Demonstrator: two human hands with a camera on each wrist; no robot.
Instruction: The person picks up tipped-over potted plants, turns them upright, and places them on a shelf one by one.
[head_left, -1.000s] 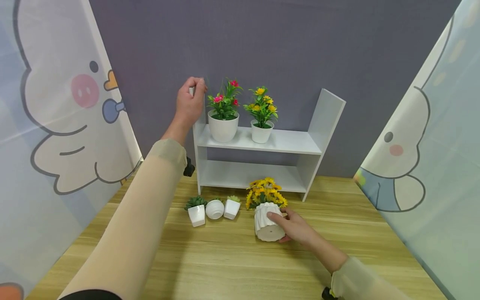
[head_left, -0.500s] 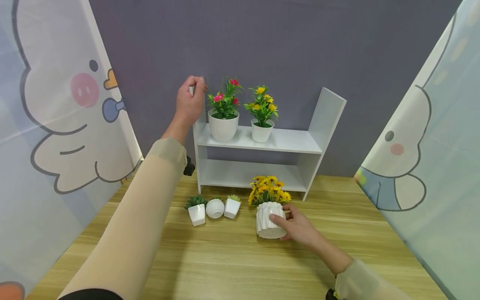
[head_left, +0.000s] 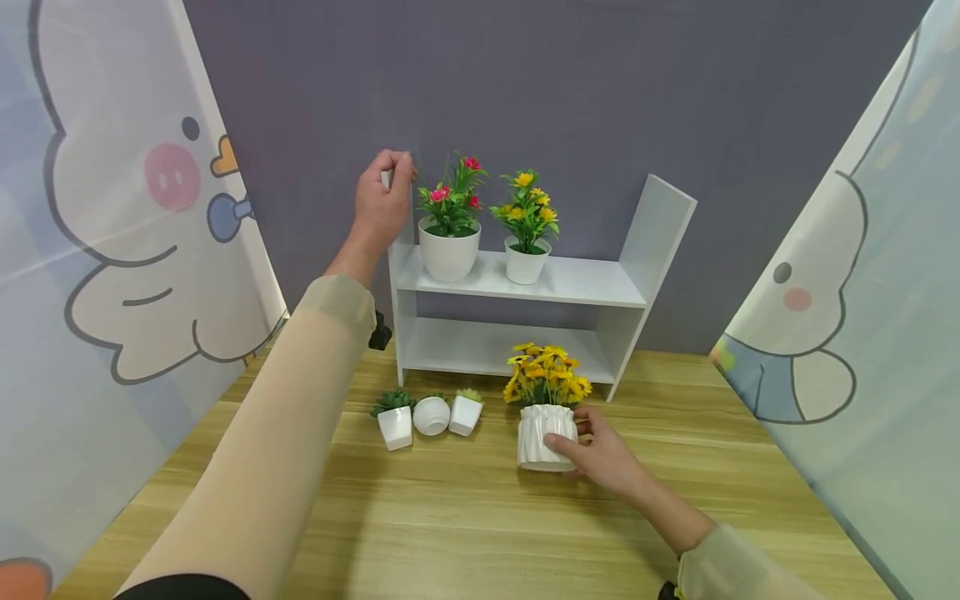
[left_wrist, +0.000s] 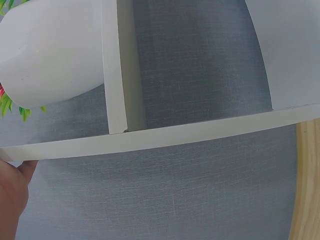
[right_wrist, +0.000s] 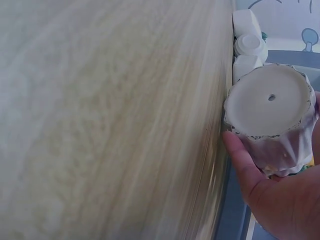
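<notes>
My right hand (head_left: 611, 458) grips a white ribbed flowerpot (head_left: 542, 437) with yellow daisy-like flowers (head_left: 547, 375), thumb on its near side. In the right wrist view the flat base of the pot (right_wrist: 270, 100) shows, with a small hole in it. My left hand (head_left: 382, 200) holds the top of the left side panel of a white two-tier shelf (head_left: 592, 282); the left wrist view catches only part of that hand (left_wrist: 12, 190). On the upper tier stand a white pot with red-pink flowers (head_left: 450, 254) and a smaller one with yellow flowers (head_left: 527, 265).
Left of the held pot, three small white succulent pots lie tipped over on the wooden table (head_left: 450, 525): a square one (head_left: 396, 428), a round one (head_left: 431, 416) and another angular one (head_left: 466, 415). A grey backdrop (head_left: 525, 83) hangs behind the shelf.
The ribbed pot has tipped more upright in my right hand and shifted slightly right, so its underside has turned out of sight in the head view. My left hand stays on the shelf panel.
</notes>
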